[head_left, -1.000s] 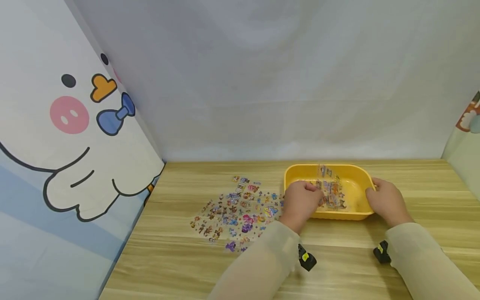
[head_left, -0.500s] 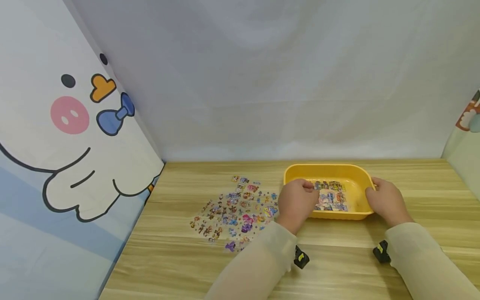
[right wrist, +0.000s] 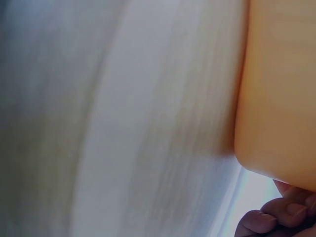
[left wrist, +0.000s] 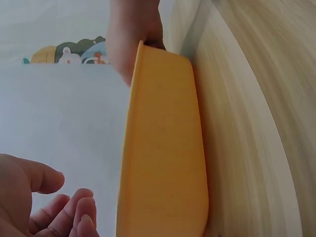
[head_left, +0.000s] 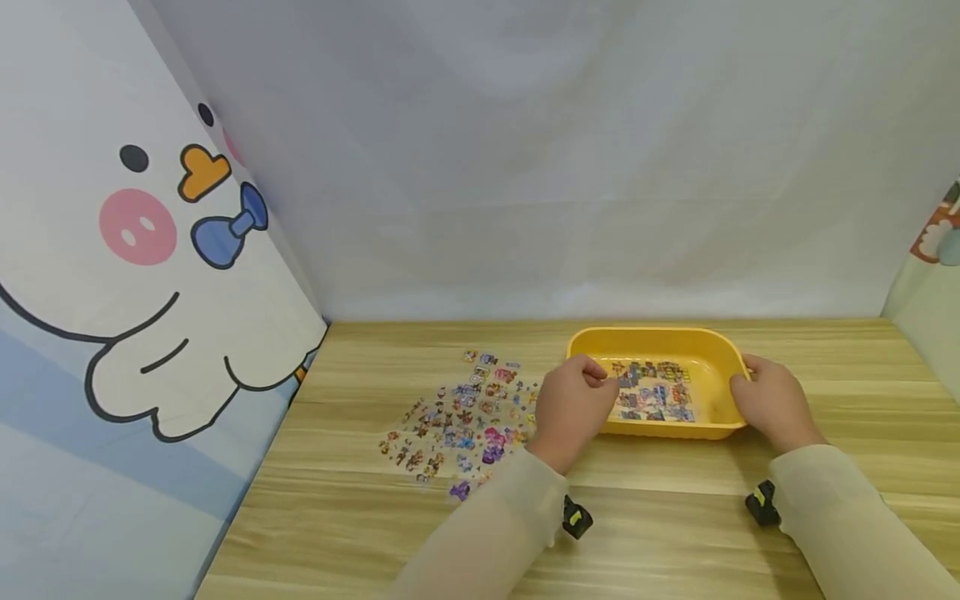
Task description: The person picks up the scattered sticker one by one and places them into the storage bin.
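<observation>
1. A wooden table with pale, streaky grain fills the lower part of the view.
2. Behind it hangs a plain white cloth, softly creased and evenly lit, meeting the table's far edge.
3. On the left a banner stands at an angle, printed with a white cartoon duck: pink cheek, orange beak, blue bow tie, over a pale blue ground.
4. At the far right edge a second printed panel shows a sliver of pale green with a small cartoon shape.
5. The light is soft and diffuse.
</observation>
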Demonstrator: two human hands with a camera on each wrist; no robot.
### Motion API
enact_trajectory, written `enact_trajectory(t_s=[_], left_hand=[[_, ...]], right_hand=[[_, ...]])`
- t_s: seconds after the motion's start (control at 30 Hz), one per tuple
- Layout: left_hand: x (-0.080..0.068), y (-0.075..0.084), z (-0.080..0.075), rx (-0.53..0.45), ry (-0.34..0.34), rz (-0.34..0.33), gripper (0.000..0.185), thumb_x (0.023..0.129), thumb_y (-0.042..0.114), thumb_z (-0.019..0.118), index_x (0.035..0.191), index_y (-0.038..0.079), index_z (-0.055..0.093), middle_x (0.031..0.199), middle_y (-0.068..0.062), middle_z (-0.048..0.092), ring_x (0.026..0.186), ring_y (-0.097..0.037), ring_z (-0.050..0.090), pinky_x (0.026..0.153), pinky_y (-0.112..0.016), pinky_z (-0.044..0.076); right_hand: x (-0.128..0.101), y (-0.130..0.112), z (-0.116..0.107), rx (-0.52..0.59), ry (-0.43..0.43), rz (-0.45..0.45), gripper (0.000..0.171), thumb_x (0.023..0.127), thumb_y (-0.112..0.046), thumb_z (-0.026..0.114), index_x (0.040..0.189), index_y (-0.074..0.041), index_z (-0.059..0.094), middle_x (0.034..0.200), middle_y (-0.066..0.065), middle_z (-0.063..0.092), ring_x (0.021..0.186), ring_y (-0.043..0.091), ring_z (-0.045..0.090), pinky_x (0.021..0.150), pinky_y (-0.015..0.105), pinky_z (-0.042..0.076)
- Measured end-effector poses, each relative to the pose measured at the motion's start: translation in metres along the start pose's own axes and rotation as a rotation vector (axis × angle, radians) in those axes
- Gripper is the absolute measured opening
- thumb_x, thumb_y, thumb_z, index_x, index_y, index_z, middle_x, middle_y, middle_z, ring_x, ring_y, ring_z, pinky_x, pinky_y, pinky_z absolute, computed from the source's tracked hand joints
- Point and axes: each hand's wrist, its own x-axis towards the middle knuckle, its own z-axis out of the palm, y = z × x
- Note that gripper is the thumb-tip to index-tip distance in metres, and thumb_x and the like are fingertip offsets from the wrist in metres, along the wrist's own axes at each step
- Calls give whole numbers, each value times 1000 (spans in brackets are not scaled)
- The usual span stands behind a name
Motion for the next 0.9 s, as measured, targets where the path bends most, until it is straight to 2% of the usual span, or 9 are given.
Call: enact_trajectory(t_s=[0.17,0.47,0.7,0.9], left_hand=[[7,-18,-25,76,22,7,10,95,29,72,93,20,66,80,10,63,63,-12,58,58,-31,50],[16,-58,-78,211,42,-29,22,99,31,68,114,14,69,94,5,66,72,-13,62,65,-36,52],[5,-90,-116,267,55,-72,29,98,32,69,120,12,69,95,3,66,72,-15,61,65,-38,51],[-11,-115,-145,354,79,-65,33,96,31,71,121,8,69,91,3,66,70,-14,60,63,-37,50]], right_hand=[[1,0,1,3,1,-5,59,103,-18,37,148,20,33,128,38,55,89,33,63,66,29,51],[2,2,2,-4,0,-8,58,104,-18,37,149,19,33,128,38,55,87,32,64,65,30,52],[2,1,2,-7,15,-20,58,103,-18,37,147,20,36,125,38,57,85,31,65,64,30,52],[2,2,2,-1,11,-12,58,103,-17,37,147,20,35,124,37,58,84,30,65,64,30,52]])
